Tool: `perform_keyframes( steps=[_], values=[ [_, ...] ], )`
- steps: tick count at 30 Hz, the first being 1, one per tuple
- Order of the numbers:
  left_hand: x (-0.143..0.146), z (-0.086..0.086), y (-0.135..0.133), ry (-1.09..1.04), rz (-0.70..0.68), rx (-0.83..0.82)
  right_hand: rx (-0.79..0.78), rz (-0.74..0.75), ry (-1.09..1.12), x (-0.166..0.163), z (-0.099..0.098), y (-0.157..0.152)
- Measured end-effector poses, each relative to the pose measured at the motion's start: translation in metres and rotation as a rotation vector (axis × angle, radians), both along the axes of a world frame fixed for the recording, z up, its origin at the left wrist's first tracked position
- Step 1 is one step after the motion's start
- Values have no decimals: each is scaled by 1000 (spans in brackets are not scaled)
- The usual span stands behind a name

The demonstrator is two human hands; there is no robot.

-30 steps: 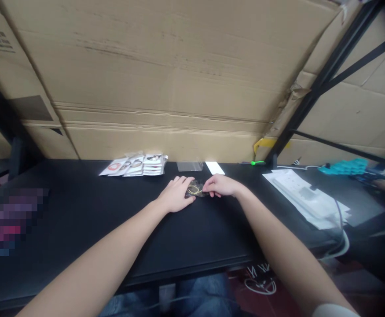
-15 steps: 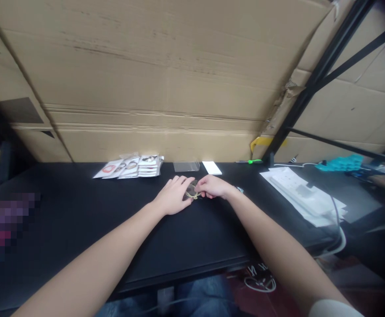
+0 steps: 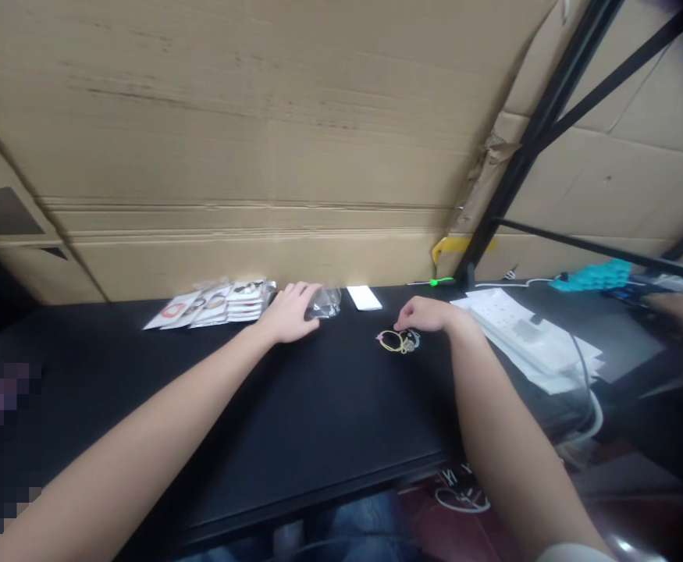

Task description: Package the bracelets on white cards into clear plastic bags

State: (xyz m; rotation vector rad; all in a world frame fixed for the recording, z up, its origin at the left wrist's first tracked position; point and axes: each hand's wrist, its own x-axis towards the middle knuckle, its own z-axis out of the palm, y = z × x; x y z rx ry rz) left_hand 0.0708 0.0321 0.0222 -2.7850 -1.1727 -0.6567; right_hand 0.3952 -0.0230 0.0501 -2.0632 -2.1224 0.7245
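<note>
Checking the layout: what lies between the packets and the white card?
The head view shows the left hand there, touching a clear plastic bag.

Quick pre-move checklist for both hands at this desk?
1. Left hand on clear plastic bag: ok, fingers lie over it.
2. Bag open or sealed: cannot tell.
3. Yellow-loop charm flat on black desk: ok.
4. Right hand touching charm: cannot tell, fingertips are right at it.
5. White card clear of both hands: ok.
6. Packets apart from left hand: cannot tell, they sit very close.
</note>
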Motion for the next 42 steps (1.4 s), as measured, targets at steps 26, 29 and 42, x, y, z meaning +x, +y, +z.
perform_keyframes(
  steps=[26, 29, 42],
  values=[
    [28, -38, 48, 43, 68, -23, 166, -49, -21, -19, -21, 13],
    [28, -29, 36, 36, 87, 19, 190, -52, -26, -20, -19, 13],
    [-52, 12, 17, -16, 673, -27, 281, -12, -54, -38, -19, 11]
  ],
)
